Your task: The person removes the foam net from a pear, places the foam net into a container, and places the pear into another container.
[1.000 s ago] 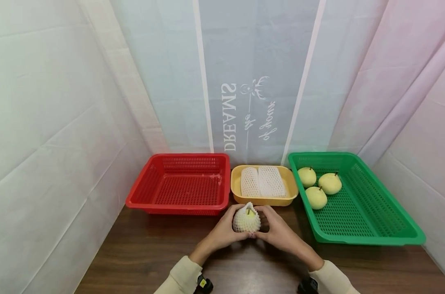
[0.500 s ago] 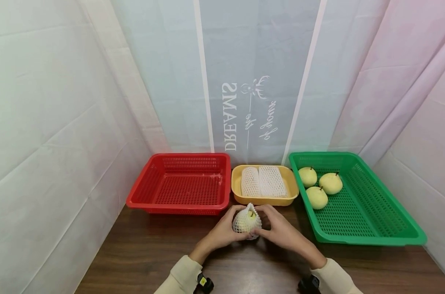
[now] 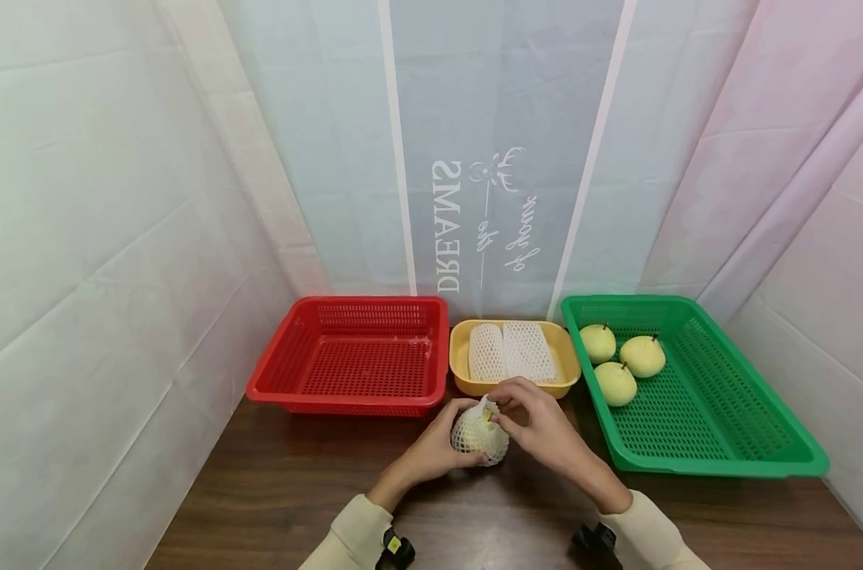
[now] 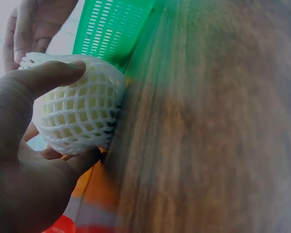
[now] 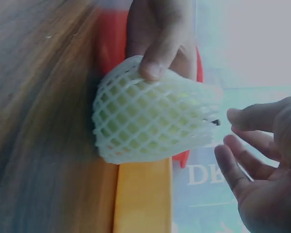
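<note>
A pale yellow pear [image 3: 487, 416] stands on the table, stem up, inside a white foam net sleeve [image 3: 474, 439]. My left hand [image 3: 433, 450] grips its left side, thumb in front and fingers behind, over the net; in the left wrist view the thumb presses on the mesh. At the top of the net hovers my right hand [image 3: 545, 427], fingers loosely bent. In the right wrist view its fingertips [image 5: 234, 116] stand just apart from the net's open end, where the dark stem [image 5: 213, 122] pokes out.
A yellow tray [image 3: 570, 368] behind the hands holds white foam nets [image 3: 527, 352]. To the left stands a red basket [image 3: 346, 400]. The green basket [image 3: 716, 465] at right holds 3 bare pears [image 3: 641, 356]. Curtains [image 3: 503, 95] hang behind; brown table [image 3: 296, 491] below.
My right hand has left the pear's right side and moved up to the top of the net. The left hand has kept its grip; the pear has tilted slightly.
</note>
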A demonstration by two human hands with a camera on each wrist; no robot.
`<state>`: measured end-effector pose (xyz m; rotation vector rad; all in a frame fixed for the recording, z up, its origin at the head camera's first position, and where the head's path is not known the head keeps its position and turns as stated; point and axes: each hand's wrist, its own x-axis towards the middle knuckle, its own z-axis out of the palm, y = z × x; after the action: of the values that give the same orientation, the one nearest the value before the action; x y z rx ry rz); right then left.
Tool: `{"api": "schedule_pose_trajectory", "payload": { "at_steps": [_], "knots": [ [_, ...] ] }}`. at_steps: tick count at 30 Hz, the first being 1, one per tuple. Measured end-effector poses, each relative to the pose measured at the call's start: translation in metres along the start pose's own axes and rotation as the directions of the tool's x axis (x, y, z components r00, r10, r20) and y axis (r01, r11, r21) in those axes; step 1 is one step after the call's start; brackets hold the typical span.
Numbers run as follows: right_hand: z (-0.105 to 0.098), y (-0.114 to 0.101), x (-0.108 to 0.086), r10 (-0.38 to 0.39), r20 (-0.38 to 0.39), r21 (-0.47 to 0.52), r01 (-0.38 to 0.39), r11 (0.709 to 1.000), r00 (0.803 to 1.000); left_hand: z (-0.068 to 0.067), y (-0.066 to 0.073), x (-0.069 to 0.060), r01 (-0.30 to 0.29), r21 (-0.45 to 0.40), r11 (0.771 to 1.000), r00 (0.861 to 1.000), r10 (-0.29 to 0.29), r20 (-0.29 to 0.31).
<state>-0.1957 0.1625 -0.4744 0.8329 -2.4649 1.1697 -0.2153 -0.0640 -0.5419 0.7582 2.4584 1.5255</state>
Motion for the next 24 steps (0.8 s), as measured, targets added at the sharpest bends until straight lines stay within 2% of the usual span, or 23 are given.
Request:
{"api": "schedule_pose_trajectory", "payload": {
  "at_steps": [5,10,19,24],
  "knots": [
    [0.001,-0.008,0.003,-0.027,0.033,-0.012,0.027,1.000,0.999,-0.002,-0.001,-0.001,-0.006,-0.011,1.000,1.000,0.006,0.007],
    [0.004,-0.011,0.003,0.007,0.077,-0.052,-0.003,0.999,0.997,-0.001,-0.003,-0.001,-0.003,-0.028,1.000,1.000,0.003,0.015],
    [0.008,-0.011,0.001,0.123,0.027,-0.134,-0.118,0.984,0.992,-0.001,-0.004,-0.002,0.022,-0.034,0.999,1.000,-0.022,0.007],
    [0.008,-0.012,0.002,0.150,0.037,-0.206,-0.139,0.969,0.988,-0.001,-0.005,-0.002,0.034,-0.037,0.999,0.999,-0.034,0.004]
  ]
}}
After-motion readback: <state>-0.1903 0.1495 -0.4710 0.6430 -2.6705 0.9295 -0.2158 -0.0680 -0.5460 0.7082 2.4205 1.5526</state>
